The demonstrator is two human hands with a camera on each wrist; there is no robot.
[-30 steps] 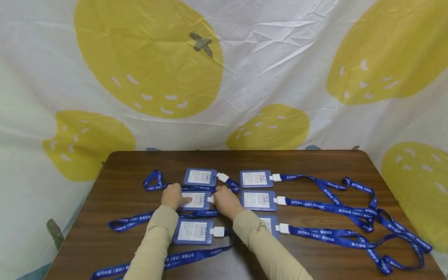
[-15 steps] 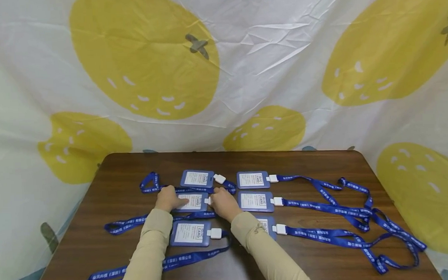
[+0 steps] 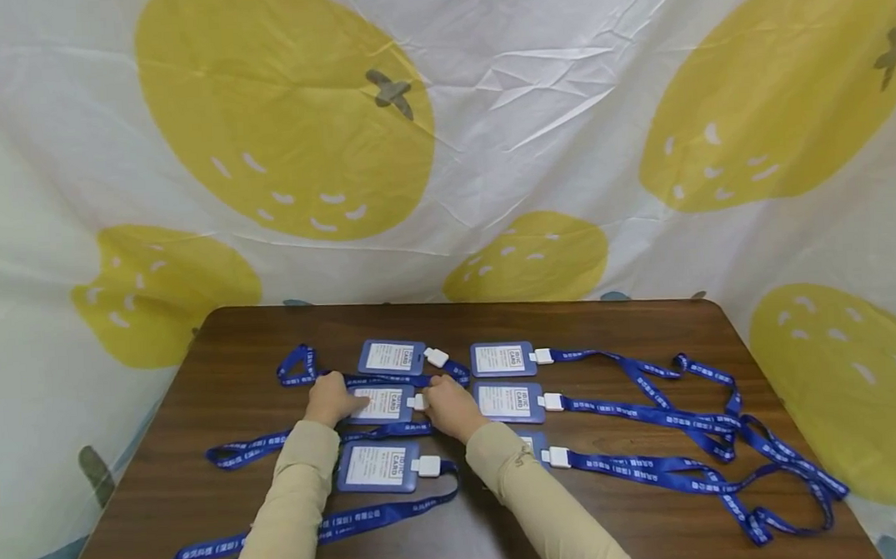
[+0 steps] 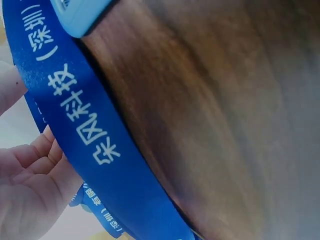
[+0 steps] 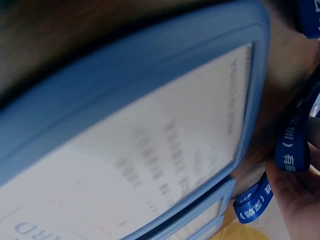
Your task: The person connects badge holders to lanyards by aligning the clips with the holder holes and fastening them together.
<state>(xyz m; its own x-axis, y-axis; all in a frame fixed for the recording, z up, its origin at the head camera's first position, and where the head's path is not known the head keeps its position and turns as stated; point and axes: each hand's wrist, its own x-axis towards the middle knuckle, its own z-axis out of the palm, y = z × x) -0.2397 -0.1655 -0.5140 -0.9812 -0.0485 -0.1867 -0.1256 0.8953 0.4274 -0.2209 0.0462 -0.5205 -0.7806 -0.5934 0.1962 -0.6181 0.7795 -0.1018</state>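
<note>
Six blue ID badge holders with white clips and blue lanyards lie in two columns on a brown table point(image 3: 233, 347). My left hand point(image 3: 331, 399) holds the left end of the middle-left badge holder point(image 3: 384, 403). My right hand point(image 3: 444, 403) pinches at that holder's white clip point(image 3: 418, 402). The left wrist view shows curled fingers point(image 4: 25, 195) beside a printed lanyard point(image 4: 85, 135). Filling the right wrist view is a badge holder point(image 5: 125, 150) seen close up, with a lanyard point(image 5: 292, 150) at the edge.
Other holders lie at top left point(image 3: 391, 357), bottom left point(image 3: 375, 467), top right point(image 3: 502, 359) and middle right point(image 3: 508, 402). My right forearm partly hides one point(image 3: 534, 453). Lanyards tangle at the right point(image 3: 694, 423). A fruit-print sheet point(image 3: 442, 146) hangs behind.
Both hands stay on the same middle-left holder. Only the head camera has drifted a little, so everything sits slightly further left in the picture.
</note>
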